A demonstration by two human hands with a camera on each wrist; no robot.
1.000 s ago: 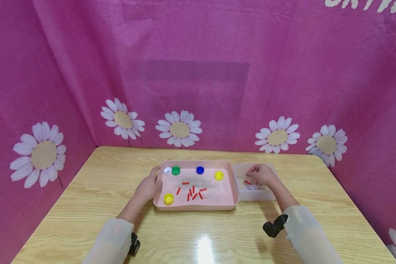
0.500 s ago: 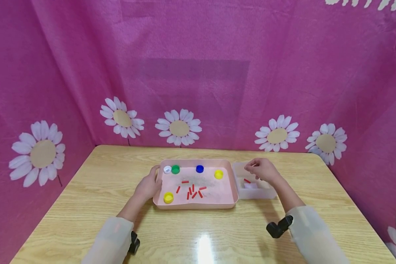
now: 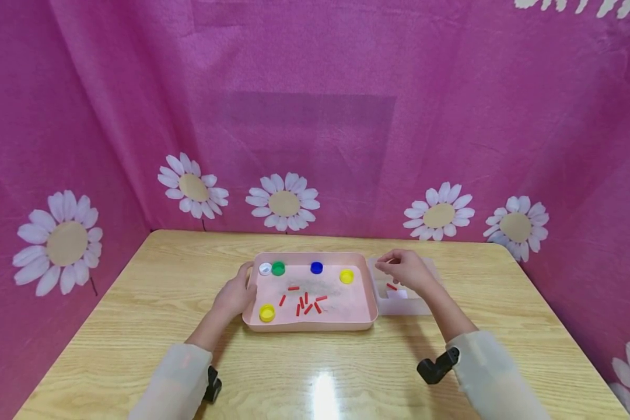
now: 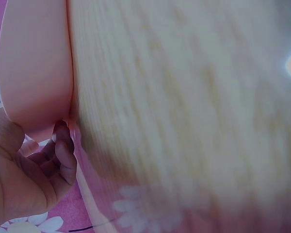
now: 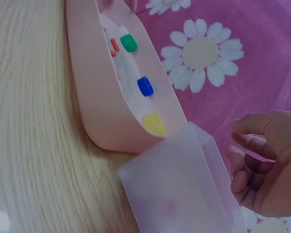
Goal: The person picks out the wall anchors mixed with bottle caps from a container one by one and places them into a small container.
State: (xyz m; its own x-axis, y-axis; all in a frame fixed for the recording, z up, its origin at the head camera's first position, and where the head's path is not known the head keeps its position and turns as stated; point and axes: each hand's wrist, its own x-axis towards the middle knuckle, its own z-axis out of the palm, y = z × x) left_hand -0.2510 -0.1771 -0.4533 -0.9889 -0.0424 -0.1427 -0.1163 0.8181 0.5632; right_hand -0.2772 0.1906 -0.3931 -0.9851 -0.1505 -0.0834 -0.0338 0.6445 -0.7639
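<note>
My left hand [image 3: 234,295] grips the left end of a pink tray [image 3: 315,328], thumb over the rim and fingers curled under its outer side. Inside lie several short red sticks [image 3: 308,309], two yellow bottle caps [image 3: 267,313], a green cap [image 3: 278,268], a blue cap [image 3: 317,268] and a white cap [image 3: 265,269]. My right hand [image 3: 406,272] is over a translucent bin [image 3: 404,307] at the tray's right, thumb and forefinger tips together, other fingers curled. I cannot tell whether something small is between the fingertips. A red stick [image 3: 391,286] lies in the bin.
The tray and bin stand side by side on a wooden table [image 3: 294,373]. A pale, flat piece [image 3: 397,294] lies in the bin near its front wall. Behind the table hangs a magenta cloth [image 3: 304,134] printed with daisies.
My right hand has risen from inside the bin and shifted left toward the tray, thumb and forefinger still together. The left hand stays on the tray's end.
</note>
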